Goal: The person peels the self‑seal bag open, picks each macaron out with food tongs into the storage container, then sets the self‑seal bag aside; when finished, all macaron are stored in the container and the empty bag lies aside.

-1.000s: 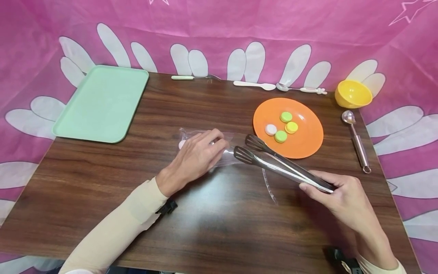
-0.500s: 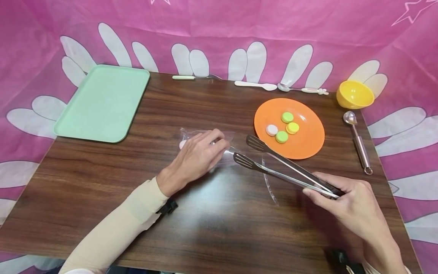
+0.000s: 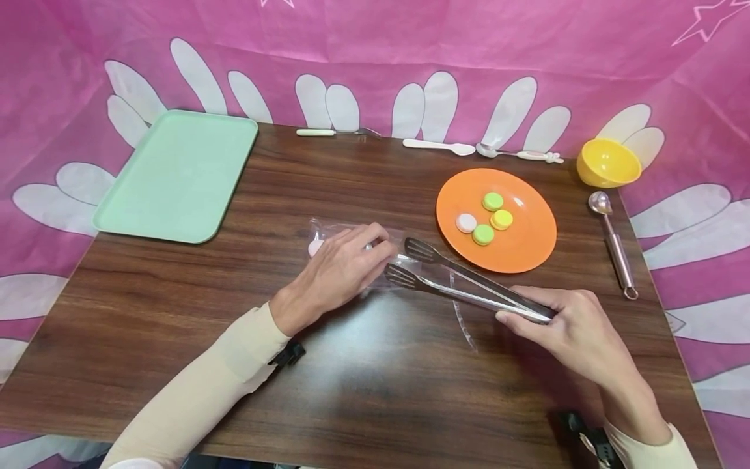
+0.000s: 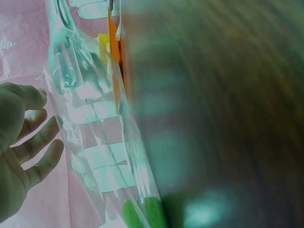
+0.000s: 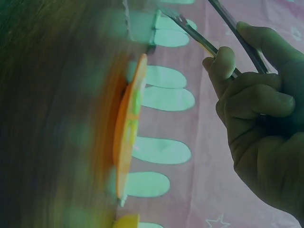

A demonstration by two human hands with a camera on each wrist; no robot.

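A clear plastic bag (image 3: pixel 404 277) lies on the table, part of it hidden under my left hand (image 3: pixel 346 264). A pale pink round piece (image 3: pixel 314 247) shows at its left end, and green pieces (image 4: pixel 142 213) in the left wrist view. My left fingers are loosely bent, with the fingertips (image 4: pixel 57 149) beside the bag's edge. My right hand (image 3: pixel 580 332) grips metal tongs (image 3: pixel 480 293) near their back end. The tongs' slotted tips stand apart at the right end of the bag, with nothing seen between them.
An orange plate (image 3: pixel 527 247) holds green, yellow and white toy macarons (image 3: pixel 483 234). A mint tray (image 3: pixel 176 176) lies at left. Along the back are a fork (image 3: pixel 316 133) and spoons (image 3: pixel 439 146). A yellow bowl (image 3: pixel 607 163) and a metal scoop (image 3: pixel 612 244) are at right.
My right hand first drew the tongs slightly right as their arms spread, then moved them left to the bag. The left hand has stayed nearly in place.
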